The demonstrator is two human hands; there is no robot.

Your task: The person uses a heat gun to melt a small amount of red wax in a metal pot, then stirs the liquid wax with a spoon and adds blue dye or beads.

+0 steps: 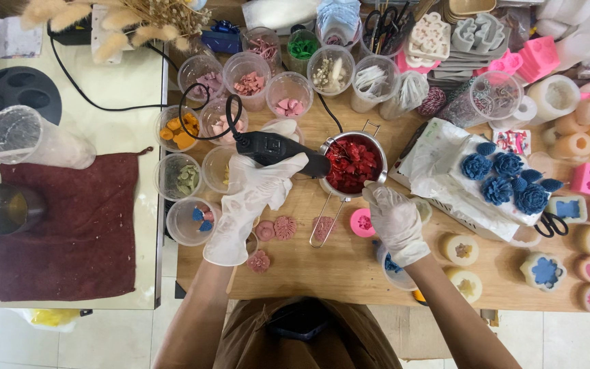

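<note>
Gloved left hand grips a black heat gun, its nozzle aimed into a small metal pot of red pieces on the wooden bench. Right hand, also gloved, clasps the pot's near rim beside a pink round mould.

shiny metal pot, matt black plastic heat gun, wood table, terry towel.

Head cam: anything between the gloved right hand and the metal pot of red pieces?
Nothing. In the head view the right hand rests against the near rim of the metal pot. The left hand points a black heat tool at it.
</note>
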